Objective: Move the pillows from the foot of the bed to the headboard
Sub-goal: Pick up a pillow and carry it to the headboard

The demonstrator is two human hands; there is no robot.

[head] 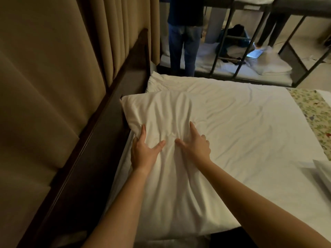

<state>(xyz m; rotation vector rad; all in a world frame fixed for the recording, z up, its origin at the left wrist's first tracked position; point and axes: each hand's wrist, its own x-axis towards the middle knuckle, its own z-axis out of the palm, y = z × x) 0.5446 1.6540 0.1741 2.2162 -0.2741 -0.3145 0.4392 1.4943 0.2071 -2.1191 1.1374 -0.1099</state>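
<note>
A white pillow (168,111) lies lengthwise on the bed (250,133), its left edge against the dark wooden rail of the padded tan headboard (44,90). My left hand (143,151) grips the pillow's left edge, fingers curled round it and thumb on top. My right hand (195,145) lies flat on the pillow's top with its fingers spread, and the fabric creases between my two thumbs. A second white pillow (161,81) lies beyond it at the far end, also by the headboard. Part of another white pillow (322,170) shows at the right edge.
A floral bed runner (313,111) crosses the bed at the right. Beyond the far side of the bed a person in jeans (184,42) stands by a metal bunk bed (232,56) with bedding and a lit screen. Tan curtains hang at the upper left.
</note>
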